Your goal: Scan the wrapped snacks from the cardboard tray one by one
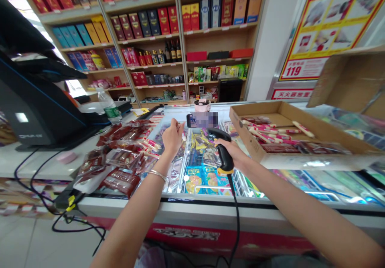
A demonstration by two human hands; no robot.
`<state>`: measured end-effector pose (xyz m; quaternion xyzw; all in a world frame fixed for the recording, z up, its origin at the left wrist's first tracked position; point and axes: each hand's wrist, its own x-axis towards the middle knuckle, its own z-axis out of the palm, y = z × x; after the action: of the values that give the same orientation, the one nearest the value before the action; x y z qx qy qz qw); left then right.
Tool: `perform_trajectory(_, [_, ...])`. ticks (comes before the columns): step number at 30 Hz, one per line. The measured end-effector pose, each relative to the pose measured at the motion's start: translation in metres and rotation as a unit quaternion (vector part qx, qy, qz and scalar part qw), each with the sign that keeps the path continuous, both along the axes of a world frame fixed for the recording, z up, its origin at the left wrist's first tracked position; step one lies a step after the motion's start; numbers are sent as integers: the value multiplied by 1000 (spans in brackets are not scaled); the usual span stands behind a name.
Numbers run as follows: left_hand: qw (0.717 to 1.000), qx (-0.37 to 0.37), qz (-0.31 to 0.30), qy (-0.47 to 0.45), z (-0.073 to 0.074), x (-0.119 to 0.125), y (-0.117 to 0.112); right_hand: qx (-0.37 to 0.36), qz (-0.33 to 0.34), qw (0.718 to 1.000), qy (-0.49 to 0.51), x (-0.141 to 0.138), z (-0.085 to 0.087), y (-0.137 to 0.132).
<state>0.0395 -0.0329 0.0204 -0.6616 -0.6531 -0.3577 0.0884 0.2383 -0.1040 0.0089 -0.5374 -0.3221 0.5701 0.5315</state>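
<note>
My right hand point(234, 151) grips a black barcode scanner point(225, 157) with a yellow base, and its cable hangs down over the freezer's front edge. To the left, my left hand point(172, 136) is raised above the glass with its fingers curled in; whatever they may hold is too small or hidden to name. Just beyond both hands a phone point(197, 120) stands on its long side with its screen lit. Behind the phone is a pink cup-like container point(202, 105) with a dark top. Beside my left forearm lie brown plastic-wrapped packs of stick snacks point(122, 179) in a pile.
A chest freezer point(177, 207) with wrapped ices under its glass lies beneath. An open cardboard box point(255, 143) of more stick snacks sits at the right. To the left are a dark checkout machine point(33, 115), a water bottle point(110, 107) and loose cables point(80, 228). Stocked shelves point(150, 38) stand behind.
</note>
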Motion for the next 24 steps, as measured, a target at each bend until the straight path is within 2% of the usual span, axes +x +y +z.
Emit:
perform_trajectory(6, [998,-6,47,35,-2,-6,3,13,14,1000,-22,-4,1,-4])
perform_trajectory(13, [997,2,64,51,1,-7,3,3,30,999,-25,-6,6,-8])
perform_trajectory(18, [998,26,40,42,3,-5,0,7,69,997,-20,-9,9,-12])
perform_trajectory(24, [997,64,-19,-32,1,-4,4,11,79,996,-26,-7,3,-7])
